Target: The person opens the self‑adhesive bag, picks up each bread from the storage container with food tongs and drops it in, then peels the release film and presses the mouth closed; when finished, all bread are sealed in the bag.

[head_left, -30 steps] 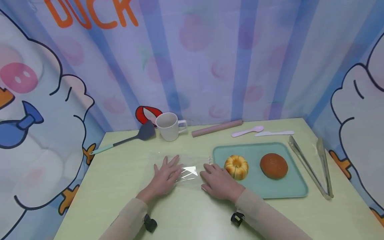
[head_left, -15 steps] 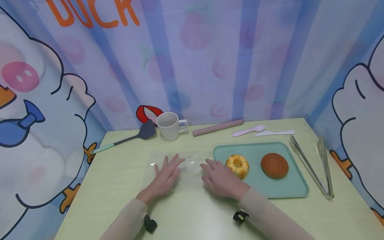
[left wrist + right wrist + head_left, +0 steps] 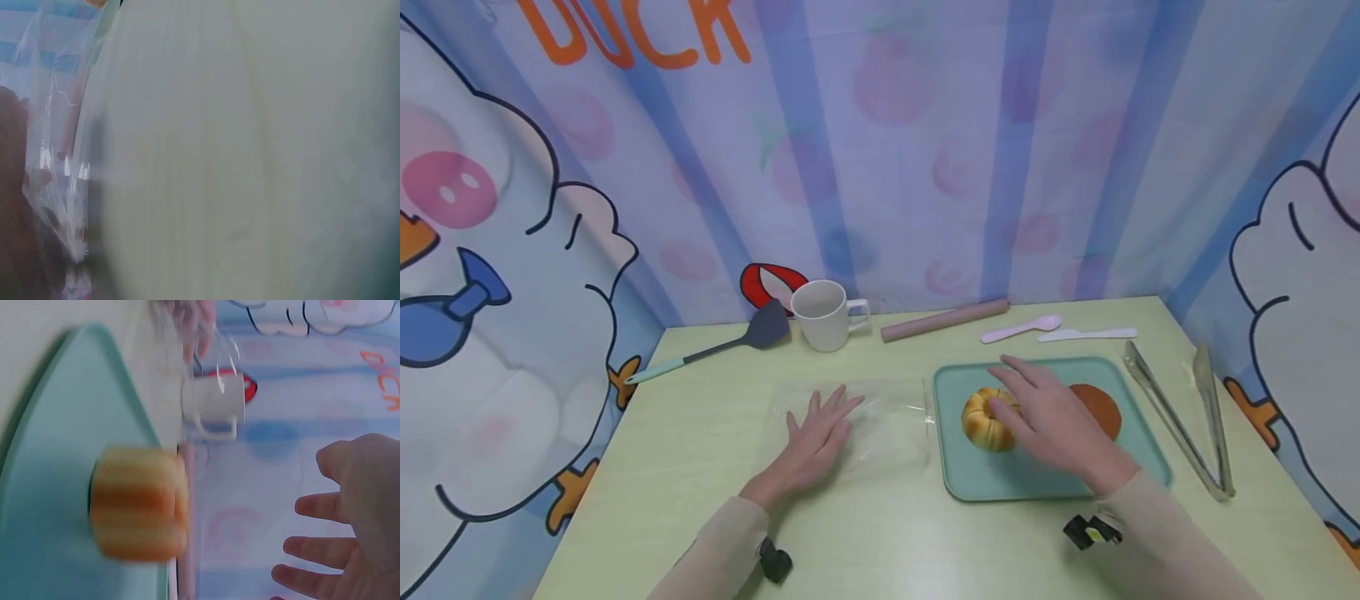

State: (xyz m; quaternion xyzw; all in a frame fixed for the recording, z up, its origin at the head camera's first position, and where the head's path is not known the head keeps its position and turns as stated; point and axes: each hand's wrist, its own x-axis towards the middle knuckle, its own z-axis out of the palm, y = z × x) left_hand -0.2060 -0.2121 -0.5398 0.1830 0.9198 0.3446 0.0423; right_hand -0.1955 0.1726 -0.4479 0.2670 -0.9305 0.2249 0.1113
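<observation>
My left hand (image 3: pixel 812 442) lies with fingers spread on a clear plastic bag (image 3: pixel 887 425) flat on the table. In the left wrist view the clear plastic (image 3: pixel 56 119) stands beside the hand (image 3: pixel 15 181). My right hand (image 3: pixel 1056 421) hovers over the green tray (image 3: pixel 970 487), fingers extended and holding nothing. A ring-shaped roll (image 3: pixel 985 421), golden with ridges, sits on the tray just left of that hand. Partly hidden behind the hand is a round brown bun (image 3: pixel 1097 408). The right wrist view shows the roll (image 3: pixel 139 503) apart from the straight fingers of the right hand (image 3: pixel 356 531).
Along the back edge lie a spatula (image 3: pixel 730 342), a white mug (image 3: pixel 822 317), a pinkish rolling pin (image 3: pixel 943 322), a pink spoon (image 3: pixel 1022 328) and a pale knife (image 3: pixel 1086 334). Metal tongs (image 3: pixel 1180 425) rest spread at the right. A printed curtain (image 3: pixel 925 167) hangs behind the table.
My right hand has left the plastic bag, moving right and up over the tray, above the roll and bun. The left hand has stayed on the bag.
</observation>
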